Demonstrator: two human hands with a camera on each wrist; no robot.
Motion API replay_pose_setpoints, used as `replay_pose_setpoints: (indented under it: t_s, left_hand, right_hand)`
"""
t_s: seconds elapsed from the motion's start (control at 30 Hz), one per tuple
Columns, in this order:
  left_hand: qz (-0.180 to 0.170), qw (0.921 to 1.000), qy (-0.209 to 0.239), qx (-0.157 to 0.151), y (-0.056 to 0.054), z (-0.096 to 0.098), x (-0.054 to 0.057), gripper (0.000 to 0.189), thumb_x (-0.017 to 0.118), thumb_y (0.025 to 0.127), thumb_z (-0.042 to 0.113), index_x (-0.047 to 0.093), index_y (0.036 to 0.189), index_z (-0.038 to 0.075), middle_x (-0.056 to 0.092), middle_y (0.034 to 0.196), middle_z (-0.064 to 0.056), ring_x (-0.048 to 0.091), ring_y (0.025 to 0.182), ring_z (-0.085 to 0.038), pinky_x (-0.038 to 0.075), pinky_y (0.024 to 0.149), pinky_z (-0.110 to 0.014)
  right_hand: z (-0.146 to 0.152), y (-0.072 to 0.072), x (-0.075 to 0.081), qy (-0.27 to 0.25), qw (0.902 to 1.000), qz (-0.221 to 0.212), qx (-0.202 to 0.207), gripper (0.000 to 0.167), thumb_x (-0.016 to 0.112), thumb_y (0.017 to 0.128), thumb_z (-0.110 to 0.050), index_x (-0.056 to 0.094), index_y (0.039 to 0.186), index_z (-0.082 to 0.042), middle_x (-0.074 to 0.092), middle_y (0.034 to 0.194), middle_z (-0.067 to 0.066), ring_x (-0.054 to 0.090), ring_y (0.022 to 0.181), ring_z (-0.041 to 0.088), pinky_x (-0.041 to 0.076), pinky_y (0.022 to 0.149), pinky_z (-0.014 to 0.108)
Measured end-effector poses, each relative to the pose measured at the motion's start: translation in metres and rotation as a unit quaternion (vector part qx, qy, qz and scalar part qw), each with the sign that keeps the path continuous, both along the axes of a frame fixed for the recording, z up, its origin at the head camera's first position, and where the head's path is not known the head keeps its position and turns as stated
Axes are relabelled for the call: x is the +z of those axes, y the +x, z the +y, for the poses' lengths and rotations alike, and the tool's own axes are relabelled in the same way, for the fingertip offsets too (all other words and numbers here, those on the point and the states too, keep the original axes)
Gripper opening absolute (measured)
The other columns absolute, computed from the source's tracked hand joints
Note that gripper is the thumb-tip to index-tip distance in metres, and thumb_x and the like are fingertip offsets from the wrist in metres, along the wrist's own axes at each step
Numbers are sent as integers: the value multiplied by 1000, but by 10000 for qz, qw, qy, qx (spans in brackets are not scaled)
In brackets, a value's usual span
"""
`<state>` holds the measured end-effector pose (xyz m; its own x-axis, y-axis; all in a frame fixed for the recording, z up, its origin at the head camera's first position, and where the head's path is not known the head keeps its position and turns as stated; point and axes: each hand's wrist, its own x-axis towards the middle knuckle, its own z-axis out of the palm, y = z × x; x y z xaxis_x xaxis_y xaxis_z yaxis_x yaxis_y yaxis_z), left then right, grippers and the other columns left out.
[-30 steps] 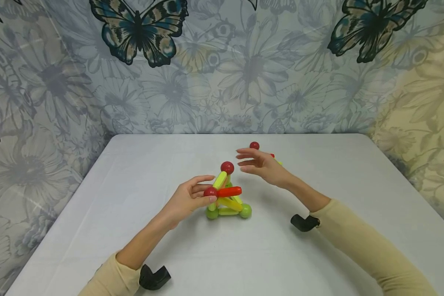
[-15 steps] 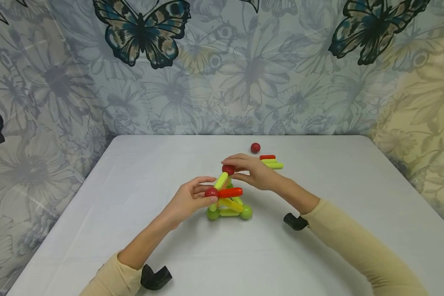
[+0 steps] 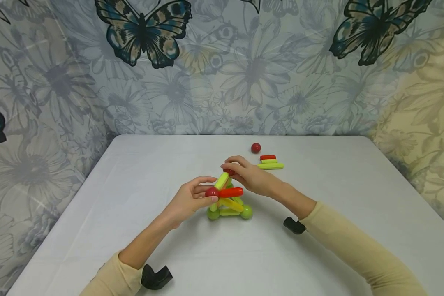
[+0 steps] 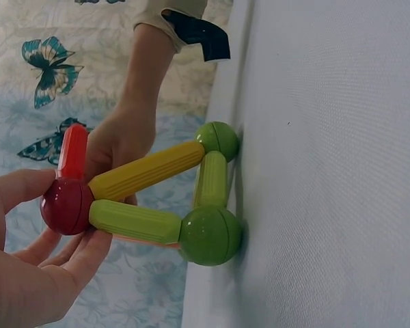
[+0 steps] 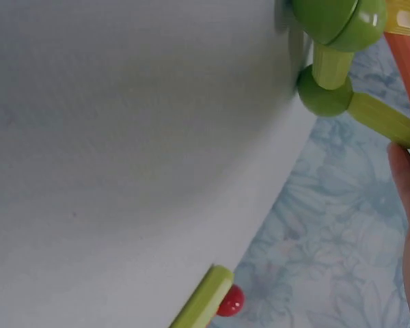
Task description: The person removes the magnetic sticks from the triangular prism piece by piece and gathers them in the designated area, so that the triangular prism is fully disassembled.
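A small frame of rods and balls stands on the white table. Green balls point(image 4: 210, 236) form its base, joined by yellow-green rods point(image 3: 229, 212). My left hand point(image 3: 185, 202) grips the near red ball point(image 4: 67, 206) between thumb and fingers. From that ball a red rod point(image 3: 232, 192) juts out to the right, and a yellow rod point(image 4: 147, 171) slopes down to a green ball. The far red ball point(image 3: 228, 171) at the top is pinched by my right hand point(image 3: 254, 176), whose fingers partly cover it. An orange rod point(image 5: 407, 75) shows at the frame's side in the right wrist view.
Behind my right hand lie a loose red ball point(image 3: 256, 148), a short red rod point(image 3: 268, 157) and yellow-green rods point(image 3: 271, 166). Black wrist mounts point(image 3: 156, 277) hang at both sleeves. A butterfly-patterned cloth point(image 3: 222, 74) rises past the table's back edge.
My right hand has come down and left to the far red ball, and its fingers have closed on it. The loose pieces behind it now show more fully. My left hand keeps its hold.
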<state>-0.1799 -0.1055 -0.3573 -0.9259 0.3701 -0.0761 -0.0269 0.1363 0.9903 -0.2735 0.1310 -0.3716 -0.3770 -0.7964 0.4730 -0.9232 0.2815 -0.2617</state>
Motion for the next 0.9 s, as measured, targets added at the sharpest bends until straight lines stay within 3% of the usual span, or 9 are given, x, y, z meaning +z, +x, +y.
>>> replay_pose_setpoints:
  t_s: [0.33,0.6,0.9]
  left_hand:
    - [-17,10000,21,67,-1,0,0,51,70,88,11,50,135,9,60,123,-12,60,107,-24,50,89,-33]
    - [-15,9999,71,101,-1,0,1,51,69,88,9,50,135,9,60,123,-13,60,106,-24,50,88,-33]
    - [-37,9999,89,85,-1,0,0,52,69,88,10,49,136,9,60,122,-12,61,105,-24,51,87,-32]
  right_hand:
    - [-3,1,-6,-16,10000,18,-90,45,61,90,4,43,129,-8,41,127,11,62,91,20,51,79,21]
    - [-6,0,-4,-364,9993,127,-32,48,63,87,8,44,129,-5,43,128,13,59,103,24,50,86,26]
    - [-6,2,-5,-488,9988,7,-47,48,63,86,11,47,129,-5,43,126,13,56,105,23,49,89,29]
